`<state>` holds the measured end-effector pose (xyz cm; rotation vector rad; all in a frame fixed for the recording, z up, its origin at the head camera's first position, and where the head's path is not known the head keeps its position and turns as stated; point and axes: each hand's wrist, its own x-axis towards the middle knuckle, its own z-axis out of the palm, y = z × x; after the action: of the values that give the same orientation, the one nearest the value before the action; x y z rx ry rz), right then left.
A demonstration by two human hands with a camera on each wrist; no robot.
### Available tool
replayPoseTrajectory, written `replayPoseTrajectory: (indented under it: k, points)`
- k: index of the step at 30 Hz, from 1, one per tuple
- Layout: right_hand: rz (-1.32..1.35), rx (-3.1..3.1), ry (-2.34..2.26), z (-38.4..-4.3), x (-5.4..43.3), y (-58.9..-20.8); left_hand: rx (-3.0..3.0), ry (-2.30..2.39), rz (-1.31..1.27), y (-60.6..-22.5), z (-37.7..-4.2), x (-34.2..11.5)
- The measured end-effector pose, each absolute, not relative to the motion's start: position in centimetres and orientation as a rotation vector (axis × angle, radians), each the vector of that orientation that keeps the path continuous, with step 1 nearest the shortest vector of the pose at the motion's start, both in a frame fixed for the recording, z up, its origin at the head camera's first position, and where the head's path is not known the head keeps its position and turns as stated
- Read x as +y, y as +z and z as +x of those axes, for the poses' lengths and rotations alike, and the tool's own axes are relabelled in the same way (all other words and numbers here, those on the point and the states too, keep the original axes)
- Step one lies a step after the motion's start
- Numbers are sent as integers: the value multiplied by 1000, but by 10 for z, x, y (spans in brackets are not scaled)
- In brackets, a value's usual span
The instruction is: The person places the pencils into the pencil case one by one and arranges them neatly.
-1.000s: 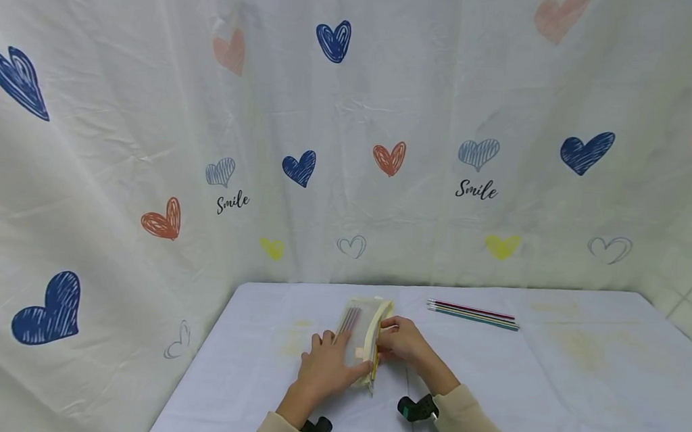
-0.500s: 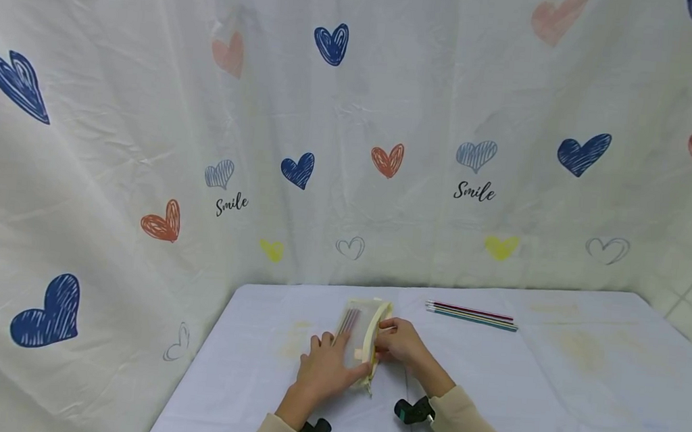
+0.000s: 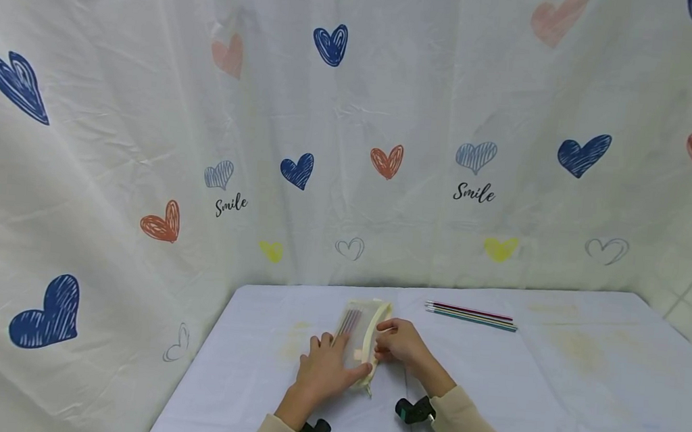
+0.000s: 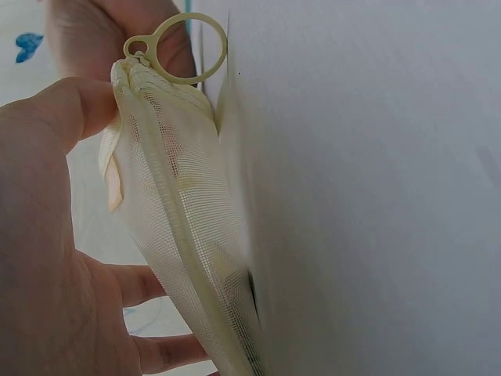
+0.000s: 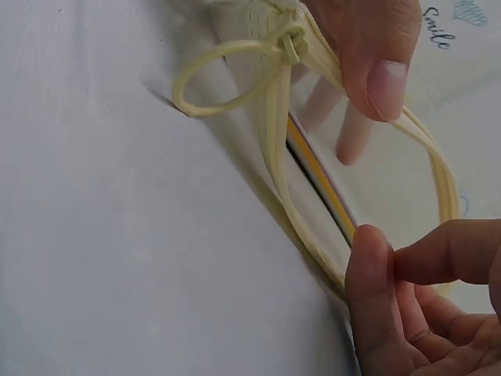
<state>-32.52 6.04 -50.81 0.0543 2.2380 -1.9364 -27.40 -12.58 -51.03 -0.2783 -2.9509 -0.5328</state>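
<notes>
A pale yellow mesh pencil case (image 3: 363, 319) lies on the table, with several striped pencils showing through its mesh. My left hand (image 3: 323, 369) lies over it, and its thumb hooks the upper zip edge while the fingers sit on the mesh outside. The zip mouth stands open in the right wrist view, where pencils (image 5: 321, 176), one with a yellow stripe, lie within. At their near end, my right hand (image 3: 402, 342) pinches them with thumb and fingers beside the lower zip edge. A ring-shaped zip pull (image 4: 192, 48) hangs from the corner.
Several more pencils (image 3: 471, 315) lie side by side at the back of the white-covered table (image 3: 551, 395), right of the case. Behind the table hangs a white curtain (image 3: 416, 99) printed with hearts. A dark camera (image 3: 415, 410) is worn on the right wrist.
The yellow pencil that showed along the case's zip edge has slipped inside out of sight in the head view. My right hand has shifted slightly left; the left hand has stayed put.
</notes>
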Motion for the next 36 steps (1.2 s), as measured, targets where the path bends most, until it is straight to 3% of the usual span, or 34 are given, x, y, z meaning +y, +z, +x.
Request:
replayPoseTrajectory:
  k: [36]
  points:
    - [-150, 2808, -1491, -347, 161, -500, -2960, -532, -289, -509, -273, -127]
